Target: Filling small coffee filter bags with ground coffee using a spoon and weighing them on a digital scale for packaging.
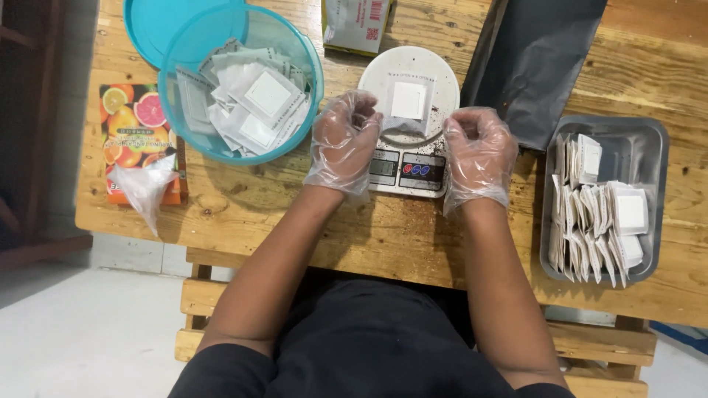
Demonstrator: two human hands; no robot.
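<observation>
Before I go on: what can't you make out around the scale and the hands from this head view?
- Scale display: digits too small to tell.
- Filter bag on the scale: contents hidden by its own paper.
- Left hand and right hand: curled fingers hide whatever they pinch.
- Black pouch: top cut off by the frame edge.

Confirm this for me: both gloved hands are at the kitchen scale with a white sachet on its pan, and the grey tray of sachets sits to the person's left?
Not quite. The head view shows the grey tray to the person's right; the teal bowl is left. The rest holds.
</observation>
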